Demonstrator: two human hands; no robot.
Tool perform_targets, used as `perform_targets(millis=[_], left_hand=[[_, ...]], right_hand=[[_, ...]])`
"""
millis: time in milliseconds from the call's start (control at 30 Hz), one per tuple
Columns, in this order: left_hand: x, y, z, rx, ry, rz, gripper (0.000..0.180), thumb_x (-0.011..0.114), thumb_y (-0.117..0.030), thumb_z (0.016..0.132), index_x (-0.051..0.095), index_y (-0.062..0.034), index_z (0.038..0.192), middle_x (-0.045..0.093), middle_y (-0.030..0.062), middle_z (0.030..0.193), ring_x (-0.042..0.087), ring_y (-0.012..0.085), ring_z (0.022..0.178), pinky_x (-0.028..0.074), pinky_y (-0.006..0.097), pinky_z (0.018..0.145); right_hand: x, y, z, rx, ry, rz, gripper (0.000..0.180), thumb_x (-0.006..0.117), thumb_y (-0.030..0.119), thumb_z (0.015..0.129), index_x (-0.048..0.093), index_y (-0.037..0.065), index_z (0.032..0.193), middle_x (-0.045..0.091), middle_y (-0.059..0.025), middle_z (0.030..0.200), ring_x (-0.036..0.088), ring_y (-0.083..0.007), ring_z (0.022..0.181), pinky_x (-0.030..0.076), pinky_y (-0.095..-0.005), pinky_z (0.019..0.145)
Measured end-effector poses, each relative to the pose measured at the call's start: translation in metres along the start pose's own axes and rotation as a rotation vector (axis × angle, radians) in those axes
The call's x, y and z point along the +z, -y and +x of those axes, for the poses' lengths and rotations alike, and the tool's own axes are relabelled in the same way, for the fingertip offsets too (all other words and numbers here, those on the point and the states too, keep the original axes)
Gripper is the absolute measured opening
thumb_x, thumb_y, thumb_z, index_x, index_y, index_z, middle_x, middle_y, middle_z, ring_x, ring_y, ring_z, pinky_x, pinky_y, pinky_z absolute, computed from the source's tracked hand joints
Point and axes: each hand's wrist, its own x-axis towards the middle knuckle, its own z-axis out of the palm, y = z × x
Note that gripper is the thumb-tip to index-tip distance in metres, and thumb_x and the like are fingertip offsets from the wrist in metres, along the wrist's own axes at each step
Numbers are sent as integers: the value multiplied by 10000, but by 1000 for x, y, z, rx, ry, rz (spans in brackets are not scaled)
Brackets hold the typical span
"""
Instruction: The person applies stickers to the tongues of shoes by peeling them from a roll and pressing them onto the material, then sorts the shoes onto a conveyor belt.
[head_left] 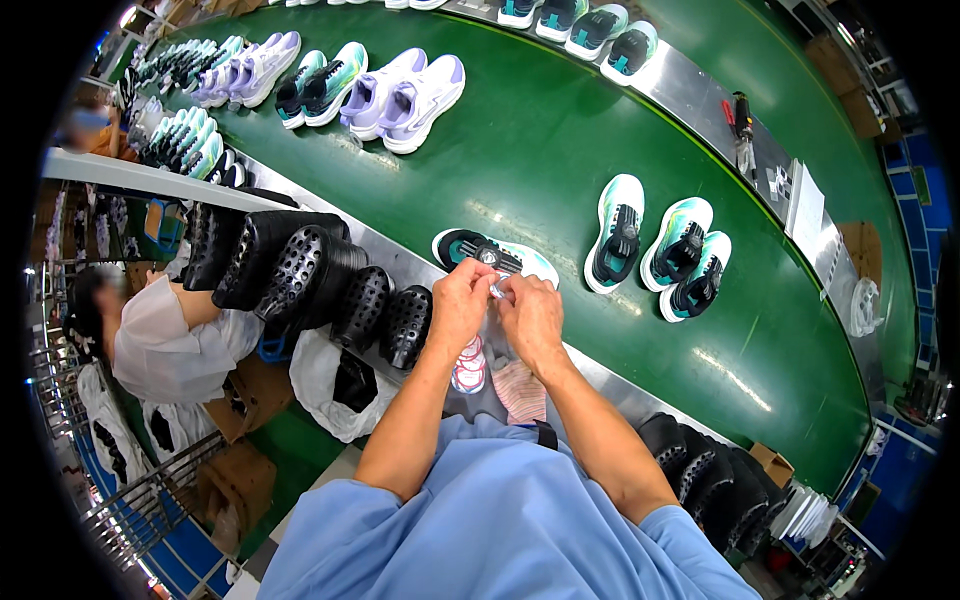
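My left hand point(459, 306) and my right hand point(533, 315) meet at the near edge of the green belt, fingers closed in a pinch. Between the fingertips is a small whitish, shiny bit that I cannot make out. Just beyond them a black, white and teal sneaker point(462, 246) lies on the belt, partly covered by my fingers. Below my wrists are a white and pink-red looped item point(468, 371) and a striped pinkish cloth point(520, 391). Further right on the belt stand three loose sneakers point(616, 240) in white, teal and black.
Black perforated shoe-shaped forms point(310, 270) line the belt's near side at left; more dark forms point(710, 470) sit at lower right. Lilac sneakers point(425, 105) and teal pairs fill the far left belt point(520, 130). Tools point(742, 120) lie on the far metal ledge. A person point(170, 330) sits at left.
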Motion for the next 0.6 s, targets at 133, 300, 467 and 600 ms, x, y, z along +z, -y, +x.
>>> perform_targets(millis=[133, 300, 467, 600], left_hand=[[3, 8, 1, -55, -52, -52, 55, 636, -11, 982, 665, 35, 978, 750, 90, 900, 685, 107, 777, 561, 257, 687], [-1, -6, 3, -15, -27, 70, 57, 645, -17, 963, 671, 25, 993, 744, 95, 876, 677, 118, 760, 546, 280, 681], [-14, -11, 9, 121, 58, 275, 86, 658, -30, 919, 690, 8, 990, 717, 128, 809, 675, 166, 720, 528, 327, 664], [-12, -22, 20, 162, 54, 324, 95, 674, -37, 888, 699, 8, 969, 714, 144, 798, 679, 226, 698, 528, 344, 660]], right_hand=[[5, 2, -3, -67, -70, -86, 167, 758, 135, 810, 715, 104, 968, 678, -115, 961, 605, -334, 937, 451, -461, 832], [5, 0, 4, 12, -39, 59, 111, 751, 127, 806, 718, 83, 902, 699, -128, 896, 639, -357, 861, 494, -459, 773], [8, -2, 20, 181, 103, 304, 61, 735, 110, 831, 715, 52, 836, 724, -146, 815, 664, -368, 697, 523, -416, 664], [18, -16, 28, 319, 191, 741, 92, 763, 110, 848, 703, 56, 804, 707, -63, 761, 646, -230, 631, 496, -327, 592]])
